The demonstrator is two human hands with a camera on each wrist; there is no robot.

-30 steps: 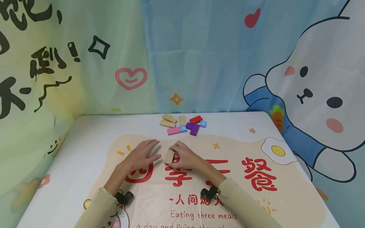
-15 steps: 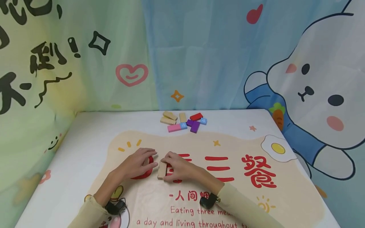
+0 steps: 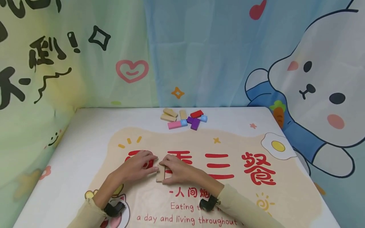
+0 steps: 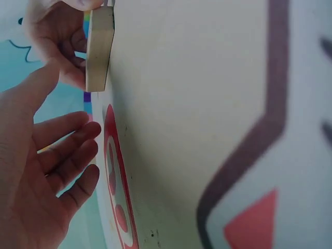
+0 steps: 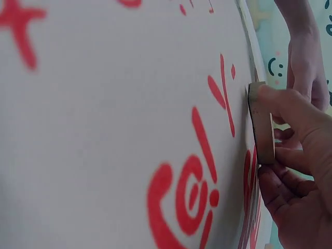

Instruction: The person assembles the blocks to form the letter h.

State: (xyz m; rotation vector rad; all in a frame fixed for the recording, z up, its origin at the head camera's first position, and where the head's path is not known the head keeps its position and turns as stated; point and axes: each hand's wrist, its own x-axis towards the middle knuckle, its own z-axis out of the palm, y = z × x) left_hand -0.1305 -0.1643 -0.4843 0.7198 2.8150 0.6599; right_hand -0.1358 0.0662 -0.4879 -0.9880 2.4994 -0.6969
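A plain wooden block (image 3: pixel 160 174), oblong and light tan, is at the front middle of the printed table mat. My right hand (image 3: pixel 181 171) pinches it by its two ends, thumb at the near end and fingers at the far one. The right wrist view shows the block (image 5: pixel 263 129) low over the mat between thumb and fingertips. On its other side my left hand (image 3: pixel 138 166) is spread with relaxed fingers, its thumb tip right at the block's left edge. In the left wrist view the left palm (image 4: pixel 41 181) holds nothing.
Toward the table's back edge lies a loose group of blocks: several plain wooden ones (image 3: pixel 168 117), a pink one (image 3: pixel 174 125), a red one (image 3: pixel 196 114), purple ones (image 3: pixel 195 124) and blue ones (image 3: pixel 203 118). A printed curtain (image 3: pixel 199 63) hangs behind the white table (image 3: pixel 91 126).
The right hand has brought the wooden block toward me and slightly left. My left hand has also come nearer, its thumb now close against the block. The back group has not been disturbed.
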